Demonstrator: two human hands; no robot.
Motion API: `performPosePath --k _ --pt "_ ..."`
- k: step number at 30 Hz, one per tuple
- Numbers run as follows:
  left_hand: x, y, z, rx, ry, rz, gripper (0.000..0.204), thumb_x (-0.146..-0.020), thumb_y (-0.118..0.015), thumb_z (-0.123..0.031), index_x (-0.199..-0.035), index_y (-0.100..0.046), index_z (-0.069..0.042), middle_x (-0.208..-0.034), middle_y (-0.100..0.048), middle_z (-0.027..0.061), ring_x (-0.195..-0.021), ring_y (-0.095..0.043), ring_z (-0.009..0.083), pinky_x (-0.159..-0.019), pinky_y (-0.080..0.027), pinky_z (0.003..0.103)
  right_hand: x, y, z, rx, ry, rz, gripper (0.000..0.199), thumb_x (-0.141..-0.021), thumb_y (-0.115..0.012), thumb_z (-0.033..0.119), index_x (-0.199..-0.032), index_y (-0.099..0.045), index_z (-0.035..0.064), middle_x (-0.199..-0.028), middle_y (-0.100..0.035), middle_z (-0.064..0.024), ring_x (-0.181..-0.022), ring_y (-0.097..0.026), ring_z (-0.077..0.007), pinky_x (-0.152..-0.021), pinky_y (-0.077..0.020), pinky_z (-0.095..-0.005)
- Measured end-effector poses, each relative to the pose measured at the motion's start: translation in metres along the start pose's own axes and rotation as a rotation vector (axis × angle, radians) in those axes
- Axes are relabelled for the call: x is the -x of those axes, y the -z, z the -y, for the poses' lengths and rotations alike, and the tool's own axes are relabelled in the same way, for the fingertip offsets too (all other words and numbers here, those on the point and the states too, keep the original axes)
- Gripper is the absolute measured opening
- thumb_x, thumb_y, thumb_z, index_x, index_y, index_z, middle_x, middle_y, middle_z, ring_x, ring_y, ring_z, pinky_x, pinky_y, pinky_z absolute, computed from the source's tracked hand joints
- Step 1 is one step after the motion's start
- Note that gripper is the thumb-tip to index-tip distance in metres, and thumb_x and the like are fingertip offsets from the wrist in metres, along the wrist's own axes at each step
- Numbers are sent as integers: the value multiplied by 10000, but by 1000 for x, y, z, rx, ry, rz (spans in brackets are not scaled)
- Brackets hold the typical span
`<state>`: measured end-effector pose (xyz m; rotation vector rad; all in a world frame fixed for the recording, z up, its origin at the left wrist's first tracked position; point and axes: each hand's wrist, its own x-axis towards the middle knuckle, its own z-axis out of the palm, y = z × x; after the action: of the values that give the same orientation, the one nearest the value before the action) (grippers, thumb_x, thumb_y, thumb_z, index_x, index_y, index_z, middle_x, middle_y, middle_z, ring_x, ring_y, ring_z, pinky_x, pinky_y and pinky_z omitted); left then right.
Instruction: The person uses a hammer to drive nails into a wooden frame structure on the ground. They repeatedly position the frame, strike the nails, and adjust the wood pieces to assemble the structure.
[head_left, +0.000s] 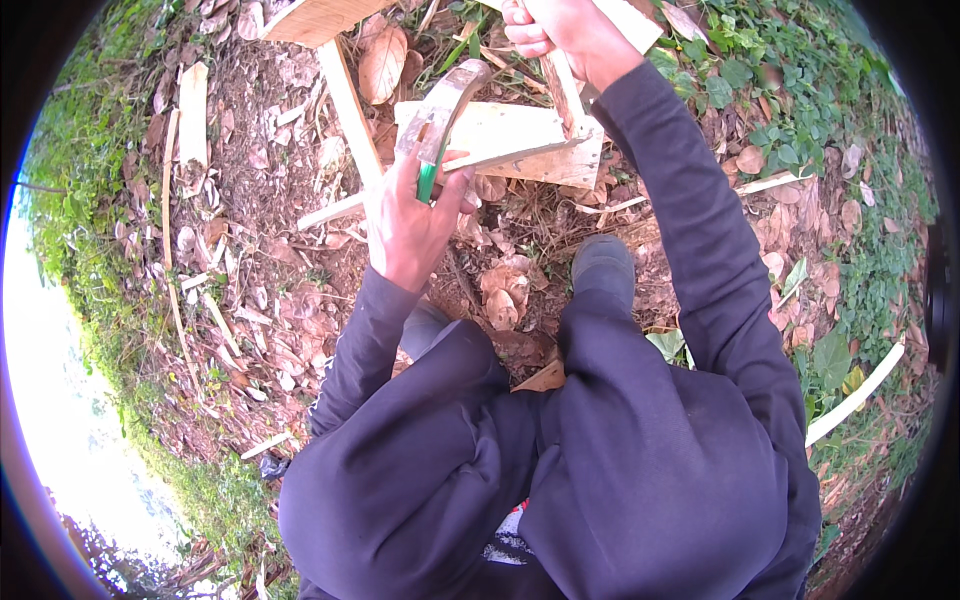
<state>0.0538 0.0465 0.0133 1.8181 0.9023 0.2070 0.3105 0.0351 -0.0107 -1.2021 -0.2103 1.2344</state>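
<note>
My left hand (408,225) is closed around a claw hammer (450,100) close to its worn metal head, with a bit of green handle showing below. The same hand rests against a thin wooden strip (520,157) of a pale wooden frame (490,125). Farther off to the right, my right hand (572,38) is curled in a fist at the upper end of a narrow wooden slat (565,92), which slopes down to the frame. The picture's upper edge cuts off part of that area.
Pale boards (325,15) and a leg-like piece (348,110) belong to the structure ahead. Dry leaves (383,62) litter the brown soil around my boots (603,268). A loose board (193,115) and a long stick (170,240) lie at left; a pale strip (855,395) curves at right.
</note>
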Motion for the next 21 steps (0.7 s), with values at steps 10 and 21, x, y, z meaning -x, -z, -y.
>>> performPosePath --k 10,21 --pt "1 6 0 -170 -25 -29 187 -900 -706 -118 -1029 -649 3 -909 -697 126 -664 -683 172 -597 -537 289 2 6 -2 126 79 10 322 -1070 -453 407 -915 -445 125 -642 -417 15 -428 -394 -88 -377 -355 -256" --pt "22 37 -49 261 26 67 236 -1023 -542 -146 -1184 -590 19 -662 -546 18 -562 -502 80 -546 -421 270 3 13 -8 88 59 43 367 -1076 -416 425 -858 -427 130 -606 -393 24 -413 -393 -92 -374 -359 -261"
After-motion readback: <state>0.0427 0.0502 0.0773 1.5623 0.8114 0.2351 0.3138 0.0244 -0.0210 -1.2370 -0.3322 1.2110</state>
